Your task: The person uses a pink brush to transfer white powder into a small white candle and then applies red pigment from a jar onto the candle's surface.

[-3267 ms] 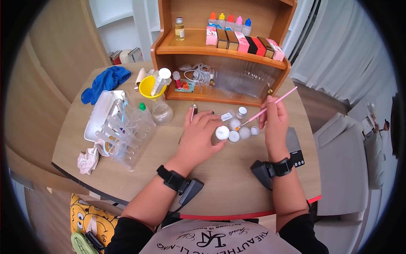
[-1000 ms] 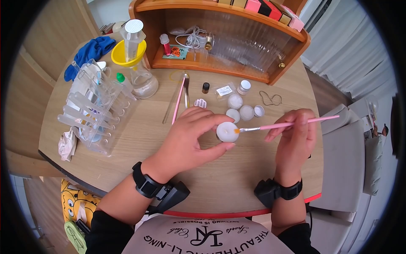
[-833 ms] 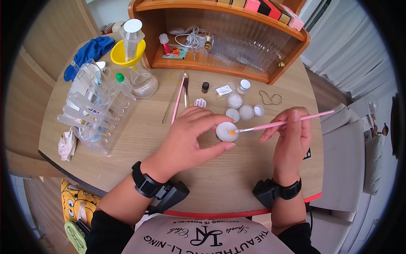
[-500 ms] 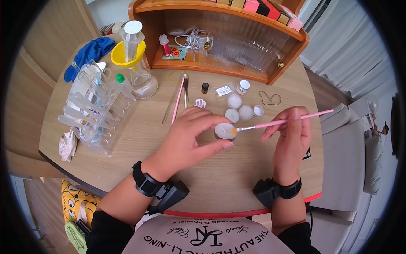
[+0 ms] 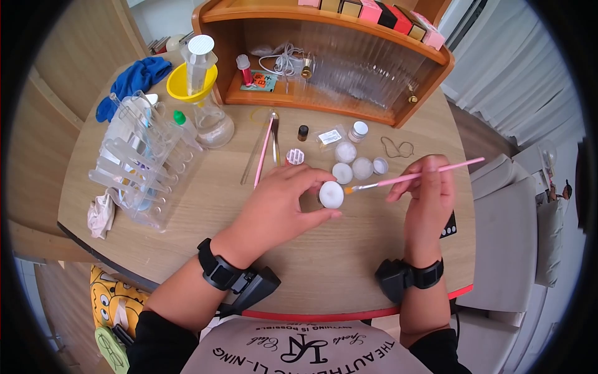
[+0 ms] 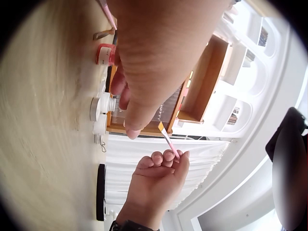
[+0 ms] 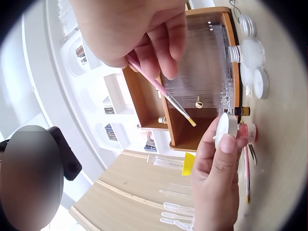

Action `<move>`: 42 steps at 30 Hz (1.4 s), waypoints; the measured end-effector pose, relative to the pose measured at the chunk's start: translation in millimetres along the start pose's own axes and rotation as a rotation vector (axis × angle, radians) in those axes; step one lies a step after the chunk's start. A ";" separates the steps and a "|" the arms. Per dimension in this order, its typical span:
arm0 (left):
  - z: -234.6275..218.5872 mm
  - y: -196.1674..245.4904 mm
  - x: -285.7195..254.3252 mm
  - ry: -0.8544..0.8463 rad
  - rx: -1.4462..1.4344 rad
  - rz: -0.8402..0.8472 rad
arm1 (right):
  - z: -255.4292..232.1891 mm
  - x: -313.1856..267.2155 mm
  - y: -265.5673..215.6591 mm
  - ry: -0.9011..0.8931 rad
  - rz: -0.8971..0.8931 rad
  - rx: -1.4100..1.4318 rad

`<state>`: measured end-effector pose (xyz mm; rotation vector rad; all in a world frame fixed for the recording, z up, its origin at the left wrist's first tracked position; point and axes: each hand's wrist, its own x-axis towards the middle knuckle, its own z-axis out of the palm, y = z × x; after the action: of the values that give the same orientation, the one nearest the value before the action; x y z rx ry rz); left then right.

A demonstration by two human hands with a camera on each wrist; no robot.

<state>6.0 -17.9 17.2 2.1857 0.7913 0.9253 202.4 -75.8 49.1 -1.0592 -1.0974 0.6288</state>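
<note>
My left hand point(image 5: 274, 199) pinches a white tealight candle point(image 5: 331, 195) by its side between thumb and fingers, above the table. Its white face and short wick show in the right wrist view, where the tealight point(image 7: 226, 126) is tipped toward the brush side. My right hand point(image 5: 430, 202) holds a pink-handled paintbrush point(image 5: 405, 178) like a pen. The brush's orange bristles point left and lie just right of the tealight's edge in the head view. In the right wrist view a gap shows between the bristles point(image 7: 192, 122) and the tealight.
Behind the tealight stand several small white-filled jars point(image 5: 362, 167), a silver-capped jar point(image 5: 359, 129) and a dark bottle point(image 5: 303, 133). A test tube rack point(image 5: 156, 181) and a flask point(image 5: 215, 128) with a yellow funnel point(image 5: 180, 87) are left. The wooden cabinet point(image 5: 311, 100) stands behind.
The paintbrush has gone from over the small jars to the tealight's top, then slightly off its right edge. The left hand has turned the tealight's face. The head view has tilted downward.
</note>
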 end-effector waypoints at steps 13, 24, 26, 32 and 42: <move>-0.9 -5.8 -2.6 0.092 0.363 0.117 | -2.1 3.1 15.0 -0.037 0.100 -0.093; 6.5 -11.0 -5.2 -0.025 0.340 -0.037 | 0.6 2.0 19.4 -0.096 0.164 -0.113; 7.8 -13.4 -4.6 0.017 0.330 -0.042 | 2.5 1.3 19.6 -0.108 0.173 -0.129; 8.8 -16.2 -2.1 -0.002 0.312 -0.011 | 4.0 0.5 21.3 -0.099 0.173 -0.120; 8.5 -18.5 -1.7 0.044 0.299 -0.018 | -8.5 12.1 22.4 0.119 0.002 -0.167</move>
<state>6.5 -10.3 -1.7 2.4144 1.0253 0.8956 216.5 -59.8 32.8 -1.2256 -1.0581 0.4755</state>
